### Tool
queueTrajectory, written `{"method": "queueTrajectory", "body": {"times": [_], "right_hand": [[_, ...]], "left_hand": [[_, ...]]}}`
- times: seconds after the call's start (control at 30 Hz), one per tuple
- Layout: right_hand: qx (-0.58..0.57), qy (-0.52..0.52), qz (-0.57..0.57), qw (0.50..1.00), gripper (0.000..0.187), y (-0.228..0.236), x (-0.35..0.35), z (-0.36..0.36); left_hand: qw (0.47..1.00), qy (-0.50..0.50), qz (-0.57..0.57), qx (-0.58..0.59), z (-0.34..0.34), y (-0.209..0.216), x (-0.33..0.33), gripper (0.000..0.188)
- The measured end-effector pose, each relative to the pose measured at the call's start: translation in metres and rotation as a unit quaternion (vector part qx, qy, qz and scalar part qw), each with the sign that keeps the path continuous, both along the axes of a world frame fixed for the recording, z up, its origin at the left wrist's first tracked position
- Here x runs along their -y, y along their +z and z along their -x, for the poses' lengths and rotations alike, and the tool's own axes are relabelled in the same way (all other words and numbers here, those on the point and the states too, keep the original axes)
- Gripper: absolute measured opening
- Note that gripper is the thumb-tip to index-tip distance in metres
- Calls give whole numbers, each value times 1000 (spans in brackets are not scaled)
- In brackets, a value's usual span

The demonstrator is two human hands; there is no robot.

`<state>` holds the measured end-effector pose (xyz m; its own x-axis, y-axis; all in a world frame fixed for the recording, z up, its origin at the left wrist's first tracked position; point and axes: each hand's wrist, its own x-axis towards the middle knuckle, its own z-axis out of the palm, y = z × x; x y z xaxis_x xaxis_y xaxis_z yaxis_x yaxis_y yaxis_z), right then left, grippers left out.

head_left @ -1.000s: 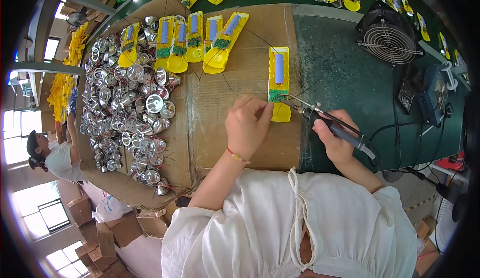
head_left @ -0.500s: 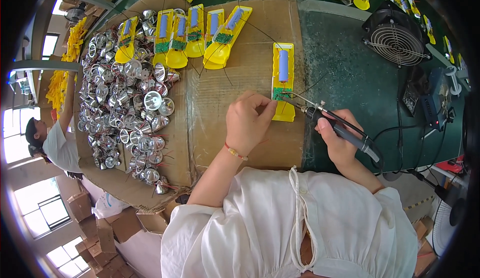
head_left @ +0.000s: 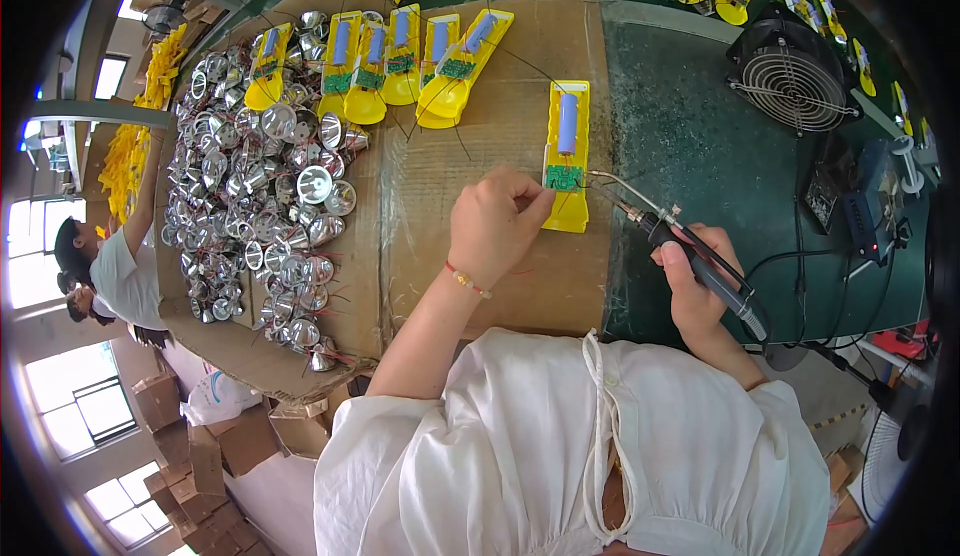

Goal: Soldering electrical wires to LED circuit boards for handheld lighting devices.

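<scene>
A yellow plastic housing [head_left: 568,211] lies lengthwise before me, carrying a blue cylindrical battery cell [head_left: 568,124] and a small green circuit board [head_left: 564,178]. My left hand [head_left: 497,214] is pinched closed at the board's left edge; whatever its fingertips hold is hidden. In my right hand [head_left: 697,274] is a soldering iron [head_left: 690,256] with a thin metal feed tube [head_left: 640,194] along it. The tips of both point left, just right of the board and apart from it.
Left of me, a cardboard tray [head_left: 270,366] holds many silver reflector cups [head_left: 290,211] with thin wires. Several similar yellow housings [head_left: 400,66] lie at its far right edge. A black fan [head_left: 790,71], a solder spool [head_left: 908,166] and a blue-fronted box [head_left: 862,221] stand right. Another person [head_left: 125,271] is far left.
My right hand has drawn the soldering iron slightly right, taking its tip off the circuit board. My left hand keeps its pinch at the board's edge. The whole view has shifted slightly.
</scene>
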<state>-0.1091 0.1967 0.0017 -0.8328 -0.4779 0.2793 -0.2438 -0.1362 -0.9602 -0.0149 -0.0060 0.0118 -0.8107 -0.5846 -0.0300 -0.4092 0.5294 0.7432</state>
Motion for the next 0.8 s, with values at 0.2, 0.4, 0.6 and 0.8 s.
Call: {"method": "queueTrajectory", "body": {"times": [0.2, 0.4, 0.6, 0.8], "right_hand": [[-50, 41, -59, 996, 16, 0, -16, 5], [-36, 28, -53, 998, 18, -3, -9, 4], [-15, 28, -55, 998, 18, 0, -14, 4], [-20, 23, -54, 998, 19, -2, -3, 1]], "left_hand": [[985, -37, 128, -107, -37, 35, -3, 17], [868, -235, 438, -3, -50, 21, -35, 14], [916, -134, 372, -68, -38, 25, -21, 12], [939, -8, 305, -160, 1, 4, -17, 11]]}}
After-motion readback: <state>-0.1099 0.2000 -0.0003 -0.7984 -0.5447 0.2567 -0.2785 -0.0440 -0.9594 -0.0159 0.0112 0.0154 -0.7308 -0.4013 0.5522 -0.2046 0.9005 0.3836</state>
